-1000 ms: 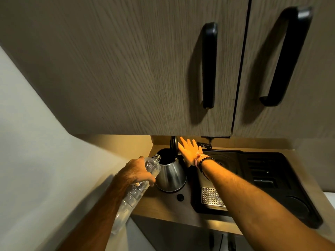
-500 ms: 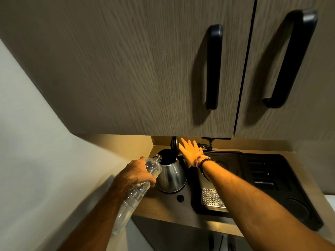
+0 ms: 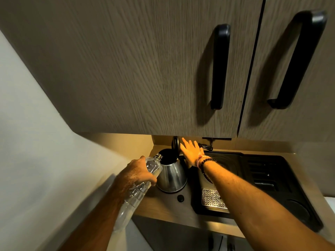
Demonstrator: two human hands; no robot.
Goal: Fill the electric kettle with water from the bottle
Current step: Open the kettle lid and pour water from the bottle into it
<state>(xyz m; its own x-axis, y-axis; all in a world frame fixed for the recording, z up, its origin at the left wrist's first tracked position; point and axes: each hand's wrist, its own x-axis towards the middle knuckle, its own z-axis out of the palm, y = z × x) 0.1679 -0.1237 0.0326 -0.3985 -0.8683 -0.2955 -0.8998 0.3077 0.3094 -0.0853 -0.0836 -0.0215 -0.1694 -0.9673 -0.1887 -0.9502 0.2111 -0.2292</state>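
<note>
A steel electric kettle (image 3: 171,178) stands on the wooden counter (image 3: 163,207) with its black lid (image 3: 175,144) flipped up. My left hand (image 3: 136,173) grips a clear plastic bottle (image 3: 134,198) near its shoulder, tilted so the uncapped neck (image 3: 158,157) rests over the kettle's open mouth. My right hand (image 3: 191,151) lies flat, fingers spread, against the lid and the kettle's handle side, which it hides. No water stream can be made out.
A black tray (image 3: 272,180) with a metal drip grille (image 3: 211,198) sits to the right of the kettle. A small black bottle cap (image 3: 180,198) lies on the counter in front. Wooden wall cabinets with black handles (image 3: 220,66) hang low overhead. A white wall (image 3: 36,142) closes the left.
Both hands, the bottle and the kettle hold the same pose; only the camera view drifts slightly.
</note>
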